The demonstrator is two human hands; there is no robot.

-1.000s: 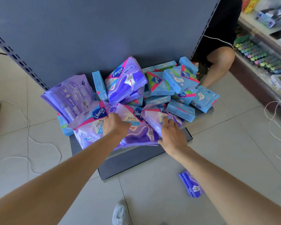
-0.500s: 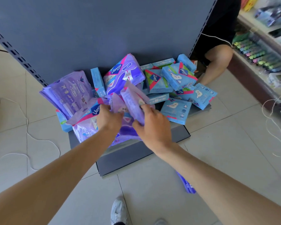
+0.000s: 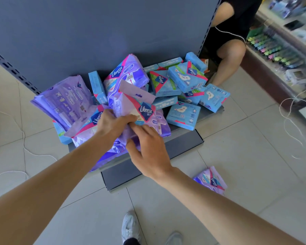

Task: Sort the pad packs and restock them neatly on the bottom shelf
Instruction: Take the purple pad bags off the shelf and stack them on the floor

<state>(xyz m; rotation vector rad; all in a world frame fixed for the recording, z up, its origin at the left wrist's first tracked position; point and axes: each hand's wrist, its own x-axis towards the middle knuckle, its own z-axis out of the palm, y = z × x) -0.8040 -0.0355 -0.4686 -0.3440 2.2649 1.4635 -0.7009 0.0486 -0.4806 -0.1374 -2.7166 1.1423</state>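
Passed across since earlier, the purple pack (image 3: 141,106) is gripped in the left hand (image 3: 113,122); the right hand (image 3: 148,151) rests loose-fingered on the heap below. Shelf (image 3: 180,144) holds roughly ten blue boxes (image 3: 183,115). One stray pack (image 3: 212,181) lies on the floor (image 3: 245,147).

Lower pad packs (image 3: 163,102) buried, seated person (image 3: 230,52) cropped

- Left forearm (image 3: 42,188): bare along its whole visible length, from the frame edge to the wrist.
- Right forearm (image 3: 228,213): bare likewise, up to the wrist.
- Left hand (image 3: 113,124), right hand (image 3: 148,152): ungloved.
- Shoe (image 3: 130,225): white trainer with a rounded toe; a dark cuff (image 3: 129,242), sock or trouser, sits at the ankle.
- Second shoe (image 3: 173,238): pale grey toe, only partly in view.
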